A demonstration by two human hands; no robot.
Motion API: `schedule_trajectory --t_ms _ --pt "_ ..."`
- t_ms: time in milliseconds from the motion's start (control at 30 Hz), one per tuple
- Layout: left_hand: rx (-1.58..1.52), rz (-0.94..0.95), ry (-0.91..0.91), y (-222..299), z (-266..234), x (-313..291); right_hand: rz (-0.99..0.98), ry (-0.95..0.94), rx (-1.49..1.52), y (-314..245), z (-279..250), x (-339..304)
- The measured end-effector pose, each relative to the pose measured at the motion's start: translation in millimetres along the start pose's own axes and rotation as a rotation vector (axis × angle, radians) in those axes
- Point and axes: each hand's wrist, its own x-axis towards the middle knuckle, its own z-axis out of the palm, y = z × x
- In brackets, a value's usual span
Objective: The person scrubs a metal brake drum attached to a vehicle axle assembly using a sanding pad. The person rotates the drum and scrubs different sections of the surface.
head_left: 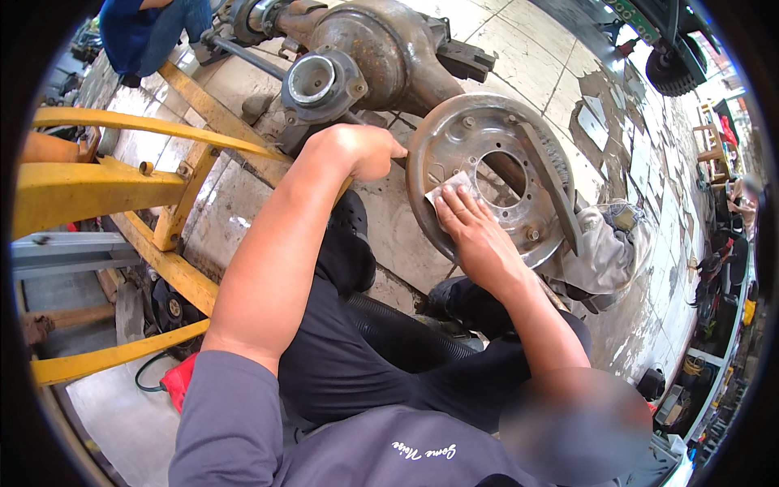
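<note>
A round, rust-brown brake backing plate point(435, 154) stands tilted before me, with a large centre hole, bolt holes and a curved brake shoe point(545, 174) along its right side. Flat on the plate's face, left of the hole, my right hand point(480, 231) presses a pale folded piece of sandpaper point(447, 185) under its fingers. My left hand point(357, 152) is closed beside the plate's left rim, one fingertip reaching that edge. Whatever its curled fingers hold is hidden from view.
Beyond the plate lies a greasy axle housing point(365, 57) with a round flange point(312, 79). A yellow metal frame point(97, 195) stands at left. Grey cloth point(608, 252) is bunched right of the plate. Broken tiles point(592, 122) lie on the floor; a person point(154, 40) is at upper left.
</note>
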Motion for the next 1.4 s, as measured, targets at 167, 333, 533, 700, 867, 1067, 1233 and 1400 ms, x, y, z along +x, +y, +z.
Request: schedule_trajectory --t_ms 167,333,533,700,867,1067,1233,1400 --pt "0.032 -0.035 -0.06 27 -12 -12 -0.006 0.03 -0.054 1 0 7" --pt "-0.016 -0.083 -0.082 27 -12 -15 0.045 -0.03 -0.102 0 -1 -3" --pt "0.002 -0.054 -0.058 20 -5 -12 0.038 -0.03 -0.1 -1 2 2" --pt "-0.031 -0.077 -0.104 23 -10 -7 0.088 -0.014 -0.127 -8 7 3" --pt "-0.015 -0.058 -0.066 25 -11 -13 0.133 0.014 -0.121 -6 6 3" --pt "0.025 -0.038 -0.05 24 -11 -13 0.107 0.0 -0.077 -6 3 -1" --pt "0.034 -0.04 -0.021 19 -6 -5 0.15 0.005 -0.046 4 -5 -2" --pt "-0.002 -0.092 -0.042 20 -8 -8 0.221 0.047 -0.007 5 -23 -11"
